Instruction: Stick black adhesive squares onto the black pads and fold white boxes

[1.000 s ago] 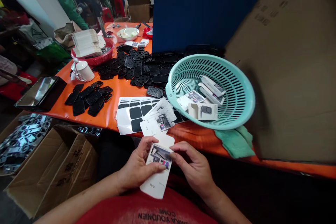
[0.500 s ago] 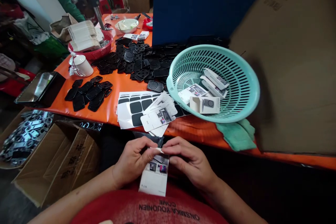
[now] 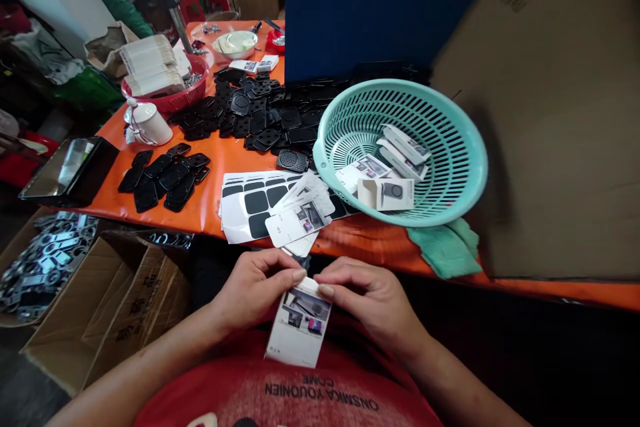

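Between my two hands is a small white printed box (image 3: 300, 327), held by its upper end above my lap. My left hand (image 3: 257, 287) pinches the top left corner with thumb and fingers. On the top right corner, the thumb and fingers of my right hand (image 3: 373, 297) are closed. A pale flap shows at the top between the fingertips. Beyond my hands, flat printed cartons (image 3: 300, 220) lie on sheets of black stickers (image 3: 250, 207) at the table's edge. Several formed boxes (image 3: 395, 193) lie in a mint-green plastic basket (image 3: 465, 167).
Black plates (image 3: 170, 173) lie in piles on the orange table (image 3: 215, 160). A white cup (image 3: 150, 123), a red basket (image 3: 190, 97) and a black tray (image 3: 70, 173) stand at left. Open cardboard boxes (image 3: 100, 307) sit below left. A large cardboard panel (image 3: 560, 147) stands at right.
The box in my hands has turned its printed face more toward me. My right thumb has moved up to its top edge. The view has shifted slightly.
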`<state>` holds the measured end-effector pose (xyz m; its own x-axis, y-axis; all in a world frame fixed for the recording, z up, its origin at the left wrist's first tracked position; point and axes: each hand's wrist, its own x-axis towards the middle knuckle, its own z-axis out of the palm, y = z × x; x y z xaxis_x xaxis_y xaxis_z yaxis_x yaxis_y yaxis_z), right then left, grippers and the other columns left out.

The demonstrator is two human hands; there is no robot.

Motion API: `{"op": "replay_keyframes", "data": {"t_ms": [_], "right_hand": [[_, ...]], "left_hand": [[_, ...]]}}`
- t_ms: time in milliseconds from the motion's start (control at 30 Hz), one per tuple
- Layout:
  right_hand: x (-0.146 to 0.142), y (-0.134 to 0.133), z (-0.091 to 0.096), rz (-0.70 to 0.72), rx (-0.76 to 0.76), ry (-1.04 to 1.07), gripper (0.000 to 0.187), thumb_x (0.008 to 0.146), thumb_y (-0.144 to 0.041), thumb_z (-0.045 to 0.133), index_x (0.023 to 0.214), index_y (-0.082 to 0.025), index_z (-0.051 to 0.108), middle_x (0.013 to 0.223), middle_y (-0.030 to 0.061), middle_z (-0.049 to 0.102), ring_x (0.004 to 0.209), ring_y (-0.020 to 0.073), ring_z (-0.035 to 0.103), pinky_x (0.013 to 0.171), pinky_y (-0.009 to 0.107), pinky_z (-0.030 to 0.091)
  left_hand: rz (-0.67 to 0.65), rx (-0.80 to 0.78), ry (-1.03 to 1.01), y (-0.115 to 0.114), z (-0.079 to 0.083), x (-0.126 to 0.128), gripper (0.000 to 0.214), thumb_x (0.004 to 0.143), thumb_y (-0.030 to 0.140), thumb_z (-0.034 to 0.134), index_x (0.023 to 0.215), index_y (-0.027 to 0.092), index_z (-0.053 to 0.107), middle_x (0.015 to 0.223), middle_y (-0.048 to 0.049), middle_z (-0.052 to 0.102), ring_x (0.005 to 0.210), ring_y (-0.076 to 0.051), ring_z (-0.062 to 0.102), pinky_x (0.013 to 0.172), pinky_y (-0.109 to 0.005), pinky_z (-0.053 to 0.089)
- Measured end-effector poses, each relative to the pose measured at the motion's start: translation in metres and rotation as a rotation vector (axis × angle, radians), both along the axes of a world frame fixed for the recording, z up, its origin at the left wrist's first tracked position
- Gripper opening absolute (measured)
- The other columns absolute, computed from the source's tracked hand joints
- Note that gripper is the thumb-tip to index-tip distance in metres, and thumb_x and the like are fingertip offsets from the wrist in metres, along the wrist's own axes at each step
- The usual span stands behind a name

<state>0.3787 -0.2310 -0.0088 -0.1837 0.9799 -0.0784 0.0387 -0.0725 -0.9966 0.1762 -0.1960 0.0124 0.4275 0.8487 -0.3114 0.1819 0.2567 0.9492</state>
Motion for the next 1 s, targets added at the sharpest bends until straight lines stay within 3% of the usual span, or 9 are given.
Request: {"op": "replay_keyframes", "data": {"t_ms": [167,267,400,500,600,667,733,867,1000], "right_hand": [[-0.003,-0.015,-0.012,0.11,0.08,0.037,0.017,0.084,-0.037,0.07,0.089,-0.023,0.078,0.085,0.006,0.073,0.076,0.0184,0.069,0.067,0.029,0.056],[-0.006,-0.014,-0.013,0.05,0.064,-0.013,0.016,0.083,-0.037,0.071,0.086,-0.022,0.076,0.079,0.0043,0.072,0.07,0.0166,0.068,0.064,0.026,0.056],[0.016,0.014,-0.001,-0.353,0.094,-0.019,0.029,0.081,-0.038,0.073,0.107,-0.025,0.07,0.085,0.0025,0.071,0.074,0.0179,0.068,0.069,0.031,0.059],[0.055,0.044,0.011,-0.698,0.223,-0.032,0.044,0.083,-0.04,0.072,0.124,-0.027,0.062,0.092,0.0055,0.07,0.077,0.0208,0.068,0.074,0.04,0.06],[0.082,0.056,0.021,-0.817,0.475,-0.406,0.05,0.084,-0.036,0.071,0.132,-0.025,0.059,0.124,0.0126,0.062,0.1,0.0285,0.066,0.092,0.046,0.053],[0.083,0.051,0.023,-0.795,0.656,-0.694,0.049,0.082,-0.03,0.072,0.13,-0.025,0.062,0.132,0.0118,0.057,0.104,0.0297,0.064,0.097,0.046,0.05],[0.07,0.04,0.019,-0.645,0.713,-0.78,0.041,0.084,-0.025,0.07,0.125,-0.026,0.065,0.119,0.0092,0.064,0.096,0.0264,0.066,0.093,0.044,0.052],[0.024,0.024,-0.005,-0.291,0.483,-0.531,0.026,0.09,-0.026,0.06,0.115,-0.024,0.067,0.102,0.007,0.07,0.087,0.0211,0.067,0.077,0.034,0.057],[-0.006,0.025,-0.032,-0.354,0.203,-0.261,0.038,0.085,-0.033,0.064,0.121,-0.02,0.064,0.109,0.0102,0.068,0.086,0.0205,0.066,0.074,0.034,0.057]], "left_hand": [[-0.11,0.295,-0.043,-0.011,-0.013,-0.017,0.022,0.087,0.035,0.062,0.085,0.016,0.073,0.096,-0.0092,0.069,0.086,-0.018,0.065,0.076,-0.029,0.051],[-0.171,0.393,-0.041,-0.009,-0.015,-0.023,0.032,0.092,0.043,0.054,0.097,0.017,0.072,0.102,-0.0106,0.069,0.095,-0.02,0.065,0.084,-0.033,0.052],[-0.021,0.539,0.247,0.015,-0.02,-0.018,0.043,0.097,0.044,0.041,0.129,0.018,0.054,0.124,-0.0136,0.061,0.115,-0.024,0.056,0.1,-0.043,0.045],[-0.005,0.72,0.587,0.038,-0.03,-0.006,0.065,0.085,0.05,0.059,0.136,0.012,0.043,0.129,-0.0181,0.056,0.122,-0.032,0.049,0.103,-0.053,0.04],[-0.121,0.893,0.804,0.052,-0.044,0.007,0.083,0.073,0.049,0.073,0.136,0.007,0.04,0.128,-0.0217,0.054,0.124,-0.037,0.044,0.105,-0.056,0.036],[-0.146,0.979,0.872,0.054,-0.051,0.014,0.082,0.074,0.043,0.073,0.137,0.006,0.037,0.123,-0.0214,0.054,0.122,-0.037,0.046,0.104,-0.056,0.037],[-0.122,1.051,0.908,0.053,-0.056,0.017,0.083,0.074,0.039,0.072,0.139,0.007,0.032,0.119,-0.0202,0.054,0.118,-0.037,0.048,0.102,-0.056,0.039],[-0.019,1.179,0.917,0.041,-0.055,0.018,0.09,0.072,0.036,0.071,0.143,0.007,0.023,0.121,-0.0209,0.047,0.113,-0.037,0.049,0.095,-0.052,0.046],[-0.031,1.258,0.889,0.024,-0.046,0.014,0.079,0.076,0.025,0.062,0.143,0.011,0.023,0.124,-0.0205,0.044,0.109,-0.034,0.052,0.089,-0.048,0.051]]}}
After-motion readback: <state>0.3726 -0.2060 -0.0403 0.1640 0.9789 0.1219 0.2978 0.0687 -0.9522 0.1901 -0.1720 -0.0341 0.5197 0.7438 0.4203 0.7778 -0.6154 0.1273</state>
